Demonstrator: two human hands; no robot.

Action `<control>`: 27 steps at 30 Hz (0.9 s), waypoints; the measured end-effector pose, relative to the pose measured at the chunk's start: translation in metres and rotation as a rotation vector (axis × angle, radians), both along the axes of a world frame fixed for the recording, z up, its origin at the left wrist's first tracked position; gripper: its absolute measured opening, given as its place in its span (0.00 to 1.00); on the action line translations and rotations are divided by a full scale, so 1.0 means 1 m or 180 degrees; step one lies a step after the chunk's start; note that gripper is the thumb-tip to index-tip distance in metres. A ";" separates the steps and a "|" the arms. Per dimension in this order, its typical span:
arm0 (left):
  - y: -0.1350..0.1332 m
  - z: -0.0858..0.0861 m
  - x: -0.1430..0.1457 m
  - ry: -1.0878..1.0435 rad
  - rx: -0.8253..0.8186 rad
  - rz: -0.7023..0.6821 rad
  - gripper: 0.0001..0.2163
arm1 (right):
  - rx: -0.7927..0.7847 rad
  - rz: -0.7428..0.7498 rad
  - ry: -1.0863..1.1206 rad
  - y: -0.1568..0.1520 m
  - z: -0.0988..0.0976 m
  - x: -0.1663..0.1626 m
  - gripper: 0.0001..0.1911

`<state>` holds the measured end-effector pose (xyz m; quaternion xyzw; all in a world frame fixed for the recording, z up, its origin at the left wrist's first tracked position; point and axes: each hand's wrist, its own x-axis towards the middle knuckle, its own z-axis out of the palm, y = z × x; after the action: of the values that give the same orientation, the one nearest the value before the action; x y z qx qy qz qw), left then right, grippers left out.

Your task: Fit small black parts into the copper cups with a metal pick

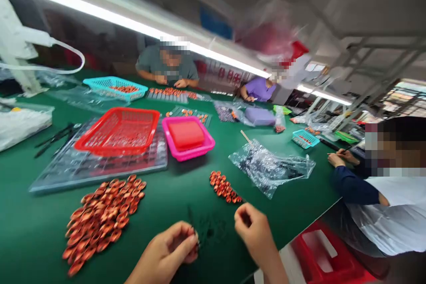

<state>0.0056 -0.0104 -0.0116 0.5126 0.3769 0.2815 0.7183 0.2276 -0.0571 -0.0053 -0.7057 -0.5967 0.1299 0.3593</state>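
Note:
My left hand [169, 250] is closed in a pinch above the green table, with a small dark bit at its fingertips that I cannot make out. To its right, my right hand [254, 233] is also pinched, its thumb and forefinger curled together; what it holds, if anything, is hidden. Just beyond the right fingertips lies a small group of copper-orange oval pieces [222, 186]. A bigger heap of the same cup-like pieces [100, 219] spreads to the left of my left hand. Between my hands, small dark specks [210, 231] lie on the table.
A red basket [121, 128] stands on a clear compartment tray [100, 173], beside a pink tray [188, 155] holding a red block. Plastic bags [266, 164] lie right of centre. Black tools [58, 137] are at left. Co-workers sit opposite and at right, near a red stool [328, 253].

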 end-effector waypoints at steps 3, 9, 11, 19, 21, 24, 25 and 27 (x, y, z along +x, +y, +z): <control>-0.001 0.011 0.001 0.0026 0.0007 -0.0080 0.19 | -0.0492 0.0143 0.0113 0.000 -0.001 0.016 0.06; -0.004 0.010 0.001 0.0048 -0.0045 -0.0183 0.14 | -0.0971 0.0449 0.0021 0.004 0.004 0.009 0.06; -0.004 0.010 0.001 0.0034 -0.0035 -0.0188 0.13 | -0.1038 0.0526 -0.0036 0.005 0.006 0.006 0.06; -0.004 0.013 -0.001 0.0006 -0.0029 -0.0179 0.13 | -0.1233 0.0512 -0.0005 0.010 0.008 0.006 0.05; -0.004 0.012 -0.001 0.0001 -0.0018 -0.0186 0.12 | -0.1250 0.0475 0.0062 0.009 0.010 0.007 0.06; -0.004 0.010 0.000 -0.0035 -0.0026 -0.0169 0.12 | -0.1196 0.0358 0.0183 0.002 0.014 0.007 0.07; -0.004 0.010 0.000 -0.0048 -0.0035 -0.0162 0.12 | -0.1159 0.0309 0.0232 -0.001 0.015 0.006 0.08; -0.005 0.010 0.001 -0.0068 -0.0028 -0.0145 0.11 | -0.1080 0.0236 0.0334 -0.008 0.017 0.000 0.10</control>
<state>0.0063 -0.0151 -0.0013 0.5148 0.3586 0.2689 0.7308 0.2272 -0.0652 0.0114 -0.7259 -0.5723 0.2784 0.2606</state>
